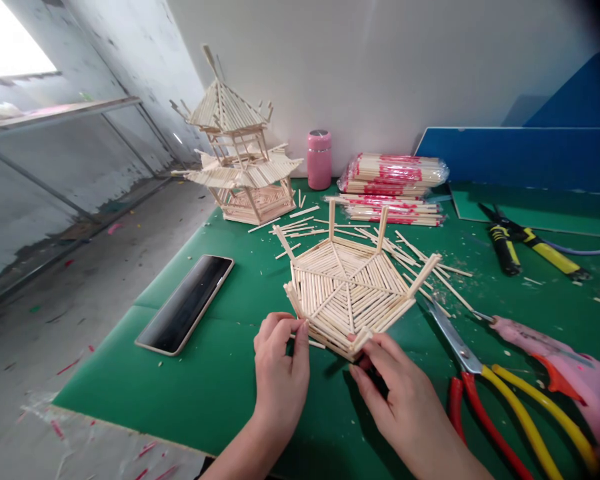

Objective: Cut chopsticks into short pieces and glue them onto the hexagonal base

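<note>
We see a hexagonal stick panel (350, 290) lying on the green mat (220, 393), just beyond both hands, with short posts rising from its corners. Our left hand (280, 373) is at its near-left edge, thumb and fingers closed on a thin loose stick (310, 343) pressed against the panel's side. Our right hand (405, 400) is at the near edge, fingertips pinching the panel's front corner. Just right of the panel lie red-and-yellow-handled shears (485, 387) and a pink glue gun (560, 367). To the left a dark phone (186, 303) lies flat. Behind the panel are scattered sticks (305, 227), a finished stick pagoda (240, 160), a pink jar (319, 159) and wrapped chopstick bundles (395, 180).
</note>
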Action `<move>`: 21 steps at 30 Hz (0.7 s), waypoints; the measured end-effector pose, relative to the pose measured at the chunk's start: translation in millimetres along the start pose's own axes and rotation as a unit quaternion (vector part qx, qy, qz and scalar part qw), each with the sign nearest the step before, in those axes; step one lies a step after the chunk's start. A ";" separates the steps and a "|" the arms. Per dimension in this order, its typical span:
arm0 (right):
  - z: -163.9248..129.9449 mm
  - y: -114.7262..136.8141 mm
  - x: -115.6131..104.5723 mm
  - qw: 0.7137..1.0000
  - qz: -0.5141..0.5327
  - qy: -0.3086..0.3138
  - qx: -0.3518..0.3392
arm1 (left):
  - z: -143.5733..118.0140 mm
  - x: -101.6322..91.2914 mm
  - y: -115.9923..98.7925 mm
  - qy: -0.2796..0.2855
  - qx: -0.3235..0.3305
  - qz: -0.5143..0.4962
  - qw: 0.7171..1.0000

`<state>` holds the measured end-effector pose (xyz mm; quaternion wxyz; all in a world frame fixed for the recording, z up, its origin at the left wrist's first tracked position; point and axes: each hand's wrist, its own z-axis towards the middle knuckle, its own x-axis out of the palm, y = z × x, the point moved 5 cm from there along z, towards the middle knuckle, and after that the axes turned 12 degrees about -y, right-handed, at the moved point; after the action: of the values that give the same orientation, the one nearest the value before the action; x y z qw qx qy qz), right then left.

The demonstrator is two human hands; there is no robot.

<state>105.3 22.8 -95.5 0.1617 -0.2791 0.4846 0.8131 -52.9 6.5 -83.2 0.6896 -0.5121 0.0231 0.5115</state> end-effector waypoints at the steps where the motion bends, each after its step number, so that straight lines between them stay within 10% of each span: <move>1: -0.2 0.1 -0.3 1.000 0.001 -0.002 -0.002 | 0.2 -0.1 0.1 0.000 0.001 0.001 1.000; 21: 1.1 -0.7 0.9 1.000 0.003 0.007 0.004 | -1.8 -3.4 2.5 0.000 0.007 0.011 1.000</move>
<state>104.6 24.1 -96.2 0.1570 -0.2823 0.4895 0.8100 -55.4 2.7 -83.8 0.6878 -0.5069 0.0326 0.5186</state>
